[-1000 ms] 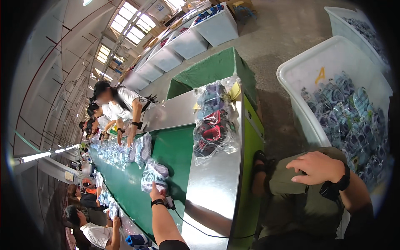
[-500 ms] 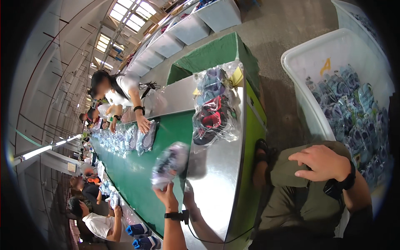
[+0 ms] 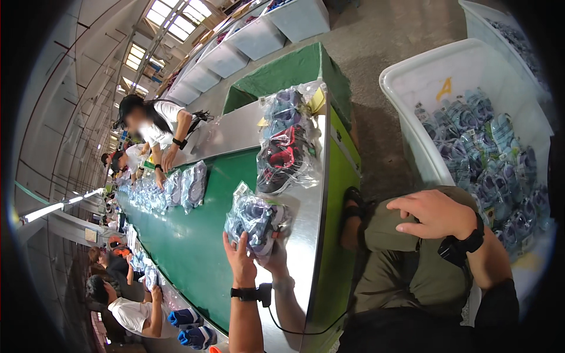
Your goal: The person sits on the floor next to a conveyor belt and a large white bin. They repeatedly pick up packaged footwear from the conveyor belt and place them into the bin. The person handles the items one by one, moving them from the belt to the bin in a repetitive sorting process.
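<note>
My left hand (image 3: 240, 259) grips the lower edge of a clear plastic bag with a pair of blue-grey shoes (image 3: 256, 217). That bag is over the boundary between the green belt and the metal table edge, and a white tag shows at its top. My right hand (image 3: 438, 213) hangs above my knee, fingers apart, holding nothing. Just beyond the held bag, bagged black-and-red shoes (image 3: 283, 157) lie on the metal edge. Behind those sits a bagged blue-grey pair (image 3: 285, 109).
Several bagged shoes (image 3: 193, 185) line the green belt (image 3: 203, 259). A co-worker (image 3: 159, 126) leans over its far side; others sit at left. To my right a white bin (image 3: 406, 97) holds many bagged shoes. A green cloth-lined container (image 3: 321, 59) stands past the table end.
My left hand has brought the bagged shoes right and nearer the metal edge, and their other side now shows. The co-worker's arm has drawn back from the nearest bag on the belt.
</note>
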`<action>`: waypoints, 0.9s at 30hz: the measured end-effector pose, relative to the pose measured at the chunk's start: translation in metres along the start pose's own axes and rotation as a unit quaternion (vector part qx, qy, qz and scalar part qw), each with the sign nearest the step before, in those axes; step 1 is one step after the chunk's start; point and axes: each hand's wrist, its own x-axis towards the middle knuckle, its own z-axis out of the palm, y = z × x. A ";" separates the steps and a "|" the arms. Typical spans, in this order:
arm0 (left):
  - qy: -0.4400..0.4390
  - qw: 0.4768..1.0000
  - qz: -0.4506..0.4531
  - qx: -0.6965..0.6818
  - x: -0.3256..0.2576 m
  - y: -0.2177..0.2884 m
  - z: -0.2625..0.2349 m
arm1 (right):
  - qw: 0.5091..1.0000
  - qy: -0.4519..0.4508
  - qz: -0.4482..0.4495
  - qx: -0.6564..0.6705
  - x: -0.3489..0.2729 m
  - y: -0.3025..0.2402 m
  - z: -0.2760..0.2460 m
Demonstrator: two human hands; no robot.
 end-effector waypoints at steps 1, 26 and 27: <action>0.004 1.000 0.006 -0.014 0.000 -0.001 0.006 | 1.000 -0.001 0.002 0.000 -0.001 0.000 0.000; -0.231 0.962 0.123 -0.075 -0.179 0.030 0.140 | 0.904 0.130 0.001 0.406 -0.005 -0.066 0.020; -0.223 0.963 0.136 -0.059 -0.181 0.029 0.141 | 0.897 0.120 0.016 0.426 -0.006 -0.064 0.022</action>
